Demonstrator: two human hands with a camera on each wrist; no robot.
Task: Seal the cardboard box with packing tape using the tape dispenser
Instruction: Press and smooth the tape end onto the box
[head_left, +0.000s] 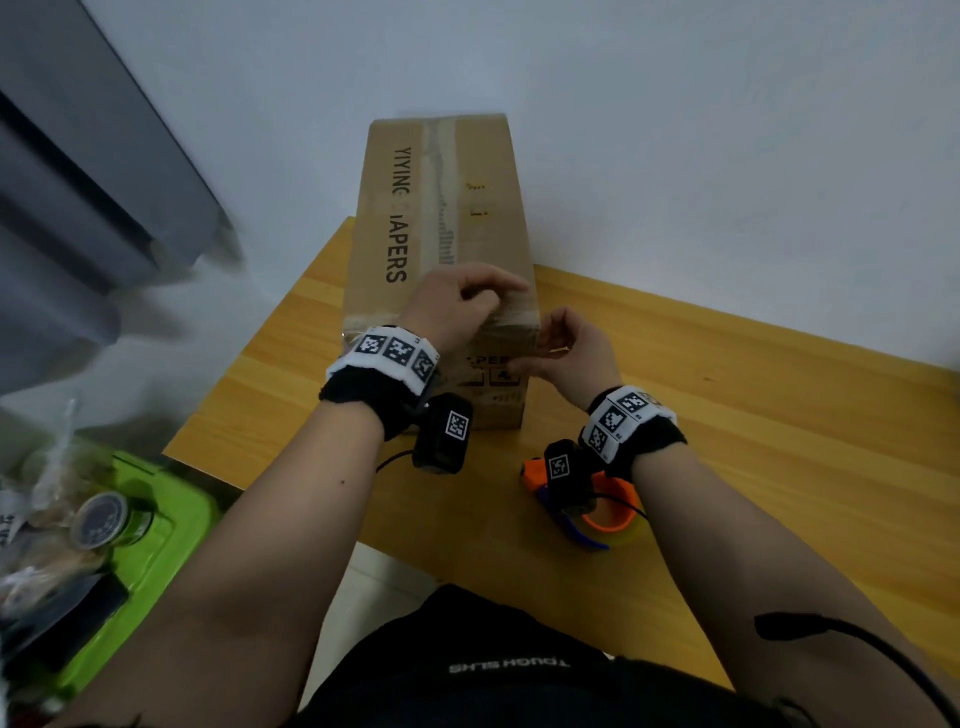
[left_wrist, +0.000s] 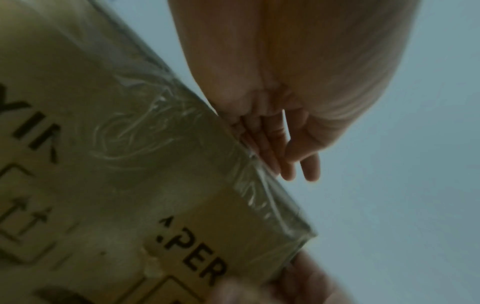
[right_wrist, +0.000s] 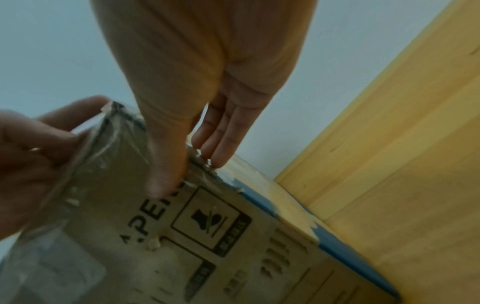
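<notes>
A tall cardboard box (head_left: 441, 218) printed with black letters stands on the wooden table (head_left: 753, 415). Clear packing tape (head_left: 514, 318) crosses its top at the near edge and wraps onto the front face (left_wrist: 145, 127). My left hand (head_left: 467, 301) lies on the top near the front right corner, its fingers (left_wrist: 272, 144) pressing the tape along that edge. At the front right corner is my right hand (head_left: 566, 348), thumb (right_wrist: 161, 185) on the front face and fingers (right_wrist: 218, 152) on the right side. The orange and blue tape dispenser (head_left: 602, 514) lies on the table under my right wrist, held by neither hand.
A green bin (head_left: 156, 545) with a round lid and plastic bags sits low at the left, beyond the table's edge. A grey panel (head_left: 78, 182) fills the upper left. A white wall stands behind the box, which overhangs the table's far edge.
</notes>
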